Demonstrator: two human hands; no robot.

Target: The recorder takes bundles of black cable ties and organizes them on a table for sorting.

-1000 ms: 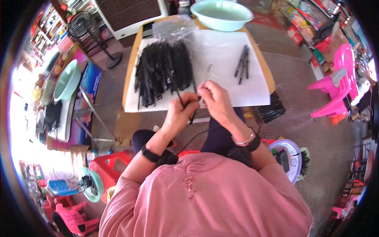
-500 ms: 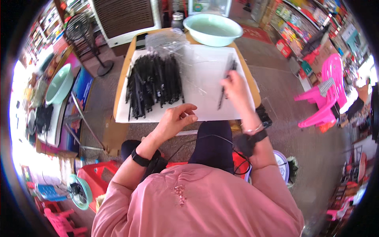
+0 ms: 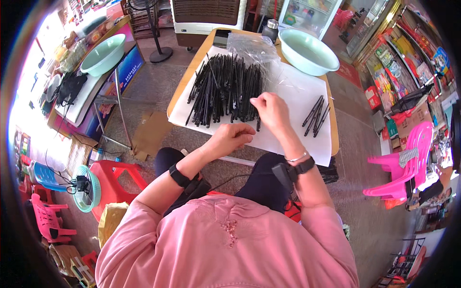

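A dense pile of thin black sticks (image 3: 221,91) lies on a white sheet (image 3: 283,139) on the table. My right hand (image 3: 272,114) reaches to the pile's right edge, its thumb and fingertips pinched together. Whatever sits in that pinch is too small to make out. Just in front of the pile, my left hand (image 3: 230,140) hovers with fingers loosely bent and a small gap at the thumb; nothing shows in it. A small separate group of black sticks (image 3: 315,116) rests at the sheet's right side, apart from both hands.
Clear plastic bags (image 3: 254,48) lie behind the pile. A pale green basin (image 3: 307,52) and a dark bottle (image 3: 271,30) stand at the table's far side. Pink chairs (image 3: 408,163) are at the right, a red stool (image 3: 113,180) at the left.
My right hand has moved left from the sheet's right side to the large pile. The sticks it had there now lie in the small group. The whole view has shifted.
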